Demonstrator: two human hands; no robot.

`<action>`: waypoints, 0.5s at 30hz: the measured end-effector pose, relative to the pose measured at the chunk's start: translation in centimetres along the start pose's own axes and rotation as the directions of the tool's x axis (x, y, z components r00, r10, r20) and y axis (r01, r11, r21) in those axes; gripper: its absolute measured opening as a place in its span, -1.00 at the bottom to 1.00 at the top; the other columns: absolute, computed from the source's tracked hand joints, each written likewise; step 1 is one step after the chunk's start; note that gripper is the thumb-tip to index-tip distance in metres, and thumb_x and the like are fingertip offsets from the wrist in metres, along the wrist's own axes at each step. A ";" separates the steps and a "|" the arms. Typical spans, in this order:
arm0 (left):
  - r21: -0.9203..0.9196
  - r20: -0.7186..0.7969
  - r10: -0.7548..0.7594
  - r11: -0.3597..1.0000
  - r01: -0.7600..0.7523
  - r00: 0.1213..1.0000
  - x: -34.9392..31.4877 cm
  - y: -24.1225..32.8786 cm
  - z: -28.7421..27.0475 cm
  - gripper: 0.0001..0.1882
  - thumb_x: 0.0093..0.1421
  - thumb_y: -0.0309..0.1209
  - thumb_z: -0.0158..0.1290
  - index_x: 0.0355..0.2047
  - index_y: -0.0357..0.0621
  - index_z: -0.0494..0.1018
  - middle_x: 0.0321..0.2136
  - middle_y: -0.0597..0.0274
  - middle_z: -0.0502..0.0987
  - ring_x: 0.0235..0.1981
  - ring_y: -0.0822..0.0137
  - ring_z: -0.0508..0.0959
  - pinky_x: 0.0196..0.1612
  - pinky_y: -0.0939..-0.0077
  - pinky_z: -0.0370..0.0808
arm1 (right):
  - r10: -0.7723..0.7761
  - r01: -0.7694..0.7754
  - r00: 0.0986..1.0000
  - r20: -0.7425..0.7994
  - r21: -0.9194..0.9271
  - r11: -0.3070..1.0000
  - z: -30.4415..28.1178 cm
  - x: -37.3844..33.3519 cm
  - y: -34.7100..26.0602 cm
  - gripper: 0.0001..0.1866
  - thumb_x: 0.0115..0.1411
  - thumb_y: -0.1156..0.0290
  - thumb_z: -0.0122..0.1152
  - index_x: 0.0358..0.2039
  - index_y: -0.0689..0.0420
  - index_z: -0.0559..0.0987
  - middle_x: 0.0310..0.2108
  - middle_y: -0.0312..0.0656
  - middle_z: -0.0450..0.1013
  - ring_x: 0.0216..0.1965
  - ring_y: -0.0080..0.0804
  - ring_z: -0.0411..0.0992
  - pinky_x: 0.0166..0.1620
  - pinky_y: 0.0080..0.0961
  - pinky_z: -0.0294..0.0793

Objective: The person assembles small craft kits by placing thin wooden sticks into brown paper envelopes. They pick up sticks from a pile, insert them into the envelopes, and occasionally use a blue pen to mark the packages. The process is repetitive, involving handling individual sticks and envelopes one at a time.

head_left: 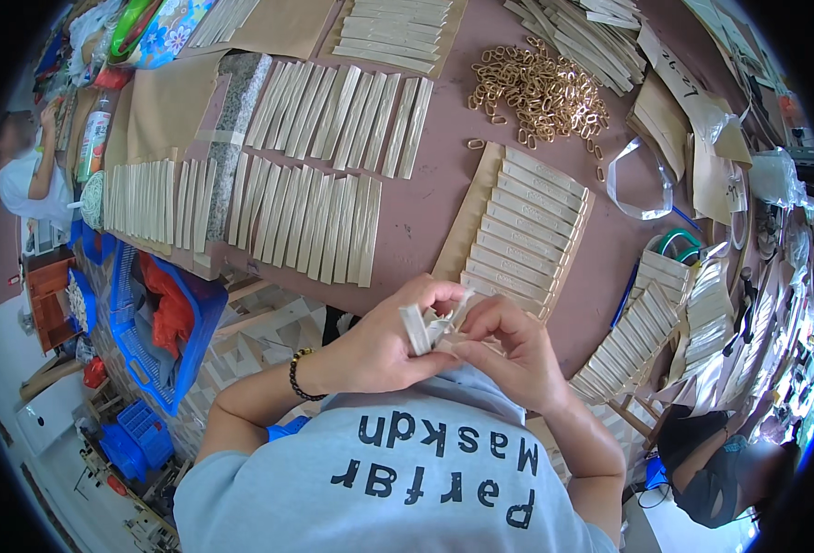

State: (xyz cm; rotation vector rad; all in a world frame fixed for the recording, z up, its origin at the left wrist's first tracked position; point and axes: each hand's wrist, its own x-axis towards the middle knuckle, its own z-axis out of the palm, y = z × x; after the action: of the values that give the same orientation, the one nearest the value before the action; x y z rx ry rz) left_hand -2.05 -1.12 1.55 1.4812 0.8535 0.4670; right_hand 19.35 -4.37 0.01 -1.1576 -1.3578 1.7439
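Close to my chest, my left hand (370,341) has its fingers curled round a small bundle of pale cream strips (414,328). My right hand (515,358) meets it from the other side, thumb and fingers pinching the end of a strip in the same bundle. What exactly lies between the fingertips is partly hidden. Just beyond the hands, a brown card (467,217) carries a row of flat cream strips (527,217). Farther left, rows of similar strips (305,221) lie side by side on the reddish-brown table (416,221).
A pile of gold oval rings (540,88) lies at the far middle. Clear tape (642,180) and more strip stacks (632,341) are at the right. Blue crates (163,323) stand on the floor at left. One person (34,175) sits left, another (725,470) lower right.
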 end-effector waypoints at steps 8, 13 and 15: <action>-0.015 -0.094 0.072 0.997 -0.074 0.993 -0.3 0.4 0.8 -0.35 0.05 -0.56 0.27 0.13 -0.13 0.26 -0.14 0.19 0.37 -0.27 0.40 0.45 -0.20 0.53 0.42 | 0.086 -0.077 0.995 -0.043 0.185 0.980 1.2 0.0 -1.4 -0.84 0.18 0.52 0.26 -0.28 0.29 0.48 -0.24 -0.13 0.50 -0.18 -0.45 0.49 -0.04 -0.47 0.49; 0.097 -0.026 0.084 0.992 -0.082 0.996 -0.3 0.8 1.0 -0.29 0.04 -0.50 0.25 0.17 -0.19 0.18 -0.05 0.01 0.39 -0.12 0.10 0.49 -0.06 0.29 0.46 | 0.254 -0.259 0.966 0.050 0.235 0.937 1.8 -0.3 -1.2 -0.82 0.20 0.47 0.26 -0.25 0.27 0.50 -0.28 -0.18 0.51 -0.21 -0.48 0.48 -0.07 -0.49 0.49; 0.072 0.009 0.021 0.997 -0.022 1.000 -0.5 1.0 0.8 -0.32 0.04 -0.52 0.23 0.17 -0.18 0.20 -0.08 0.00 0.42 -0.14 0.04 0.51 -0.06 0.27 0.47 | 0.198 -0.208 0.977 0.081 0.151 0.966 1.6 -0.5 -1.0 -0.83 0.21 0.45 0.25 -0.27 0.27 0.51 -0.32 -0.21 0.51 -0.24 -0.49 0.48 -0.11 -0.50 0.50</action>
State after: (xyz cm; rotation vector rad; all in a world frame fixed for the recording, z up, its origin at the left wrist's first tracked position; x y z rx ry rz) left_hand -1.57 -1.88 2.49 1.5589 0.8562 0.4500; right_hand 18.10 -5.21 1.22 -1.1945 -1.1456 2.0118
